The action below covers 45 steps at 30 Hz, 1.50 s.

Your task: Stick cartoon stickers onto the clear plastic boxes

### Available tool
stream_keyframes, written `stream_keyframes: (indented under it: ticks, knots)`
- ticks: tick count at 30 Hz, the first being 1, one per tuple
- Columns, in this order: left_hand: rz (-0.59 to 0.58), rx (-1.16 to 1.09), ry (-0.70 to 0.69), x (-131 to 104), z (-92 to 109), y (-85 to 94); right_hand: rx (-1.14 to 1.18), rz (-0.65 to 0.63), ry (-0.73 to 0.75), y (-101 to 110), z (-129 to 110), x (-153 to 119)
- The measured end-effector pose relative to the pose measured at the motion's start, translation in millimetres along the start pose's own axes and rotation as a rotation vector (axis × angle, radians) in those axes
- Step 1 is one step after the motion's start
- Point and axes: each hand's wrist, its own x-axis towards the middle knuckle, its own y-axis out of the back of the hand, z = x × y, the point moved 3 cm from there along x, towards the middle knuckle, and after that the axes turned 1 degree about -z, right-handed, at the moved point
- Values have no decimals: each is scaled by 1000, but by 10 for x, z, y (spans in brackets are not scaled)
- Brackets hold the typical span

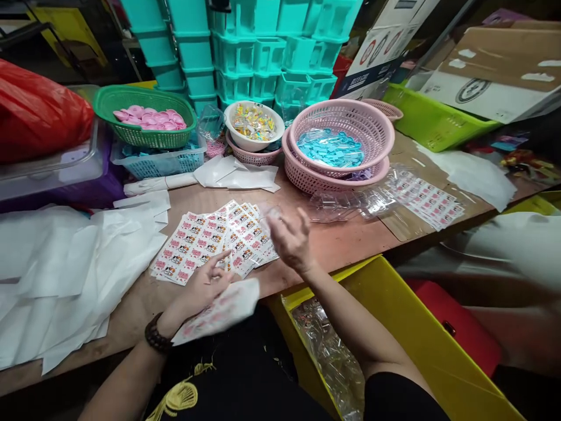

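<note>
You're apparently applying stickers [190,241] — right hand [290,238] pinching a small clear piece [273,213] over the table [335,238], left hand [205,287] above a blurred sheet [230,305], its grip unclear — with careful alignment seemingly needed next.

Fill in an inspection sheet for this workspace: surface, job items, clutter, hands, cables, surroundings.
Surface: wooden table, largely covered.
Job items: printed sheets fanned out on the table; one blurred sheet near its front edge.
Clutter: white papers at left; green basket of pink pieces; pink baskets, the upper holding blue pieces.
Hands: left hand at the blurred sheet, grip unclear; right hand raised, fingertips too blurred to judge.
Cables: nothing seen.
Surroundings: stacked turquoise bins behind; yellow crate with clear plastic items below the table's edge.
</note>
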Motion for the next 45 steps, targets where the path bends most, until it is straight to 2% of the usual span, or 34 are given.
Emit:
stream_keyframes:
  ticks: [2, 4, 7, 9, 11, 14, 16, 18, 22, 25, 35, 41, 45]
  knots:
    - [100, 157, 8, 52, 88, -29, 113, -116, 210, -155, -299, -21]
    - [158, 307, -33, 106, 139, -25, 233, -160, 324, -270, -529, 3]
    - [235, 459, -98, 148, 103, 34, 470, -164, 368, -325, -727, 91]
    - [293, 546, -90, 141, 35, 78, 640, -216, 352, -279, -776, 143]
    - [357, 647, -70, 116, -14, 100, 778, -236, 262, -167, -755, 180]
    - [436, 790, -54, 84, -16, 87, 870, -103, -54, 48, -608, 202]
    - [449, 849, -55, 84, 8, 60, 866, -62, -273, 142, -515, 183]
    - [438, 877, -71, 96, 29, 34, 884, -125, -447, 167, -471, 158]
    - [413, 890, -96, 116, 30, 20, 998, -410, -652, 75, -512, 131]
    - [398, 884, -109, 118, 13, 28, 973, -497, -689, -3, -552, 151]
    - [347, 840, -97, 127, 5, 42, 835, -531, -655, -89, -536, 196]
    - [342, 859, -96, 127, 12, 32, 666, -502, -555, -71, -563, 197]
    - [338, 903, -92, 131, -10, 27, 378, -436, -421, -52, -689, 135]
